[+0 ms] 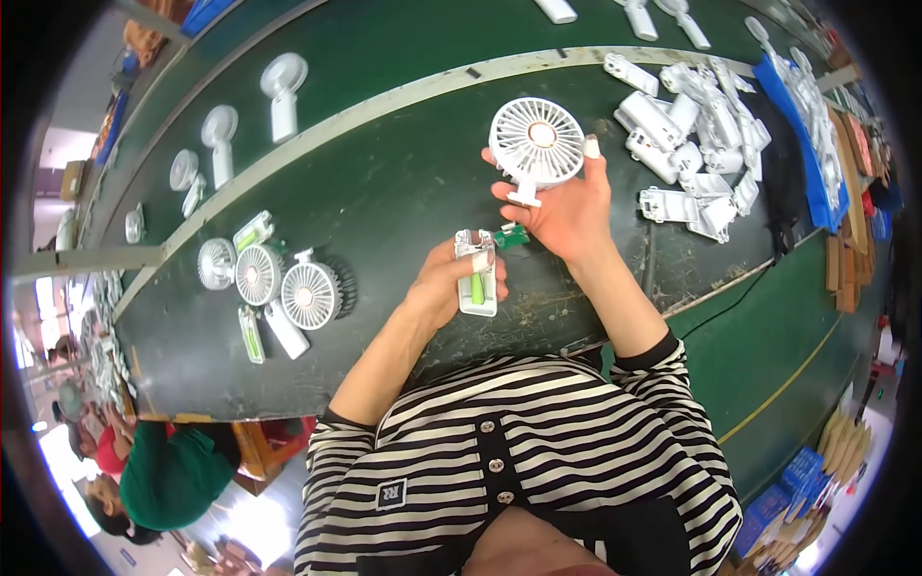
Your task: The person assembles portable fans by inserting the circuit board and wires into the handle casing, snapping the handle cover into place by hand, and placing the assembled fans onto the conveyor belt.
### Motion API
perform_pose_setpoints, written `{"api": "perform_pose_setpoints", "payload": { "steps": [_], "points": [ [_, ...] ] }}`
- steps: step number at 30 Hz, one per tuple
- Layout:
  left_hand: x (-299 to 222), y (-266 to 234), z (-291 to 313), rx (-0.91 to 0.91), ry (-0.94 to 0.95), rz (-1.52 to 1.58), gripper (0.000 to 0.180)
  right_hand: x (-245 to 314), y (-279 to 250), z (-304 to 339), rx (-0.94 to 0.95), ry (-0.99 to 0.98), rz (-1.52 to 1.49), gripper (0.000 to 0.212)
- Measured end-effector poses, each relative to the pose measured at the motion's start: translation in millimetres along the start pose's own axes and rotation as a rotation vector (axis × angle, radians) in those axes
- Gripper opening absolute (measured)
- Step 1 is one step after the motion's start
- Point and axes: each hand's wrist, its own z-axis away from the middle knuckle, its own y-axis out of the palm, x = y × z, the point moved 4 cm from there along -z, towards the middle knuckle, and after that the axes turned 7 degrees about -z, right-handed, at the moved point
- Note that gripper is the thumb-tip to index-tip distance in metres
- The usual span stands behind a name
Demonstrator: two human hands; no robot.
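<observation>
My left hand [445,281] grips a white handle shell [477,305] with its inside facing up. A green battery [477,288] lies in the shell, partly behind my thumb. From the shell's upper end a small green circuit board [511,235] sticks out towards my other hand. My right hand [573,208] holds a round white fan head [537,142] by its edge, thumb on the right side and fingers behind it. The fan's short neck [523,195] points down towards the shell, with a gap between them. Any wires there are too fine to make out.
At left on the dark worktable [403,173] lie several fan heads [310,296] and battery-filled handle shells [251,334]. A heap of white handle shells [706,125] covers the right side, beside a blue bin [821,182]. Assembled fans [283,96] lie beyond a pale rail [384,101]. Other people [178,470] sit at lower left.
</observation>
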Motion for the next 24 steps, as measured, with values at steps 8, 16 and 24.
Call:
{"api": "perform_pose_setpoints", "payload": {
  "steps": [8, 16, 24],
  "points": [
    [-12, -22, 19, -0.462, 0.194, 0.050, 0.030, -49, 9, 20, -0.084, 0.165, 0.020, 0.074],
    [-15, -8, 30, -0.319, 0.206, -0.169, 0.032, -56, -12, -4, -0.140, -0.136, 0.492, 0.034],
    [-17, -18, 35, -0.312, 0.295, -0.197, 0.031, -50, -10, -18, -0.084, -0.092, 0.663, 0.031]
  ]
}}
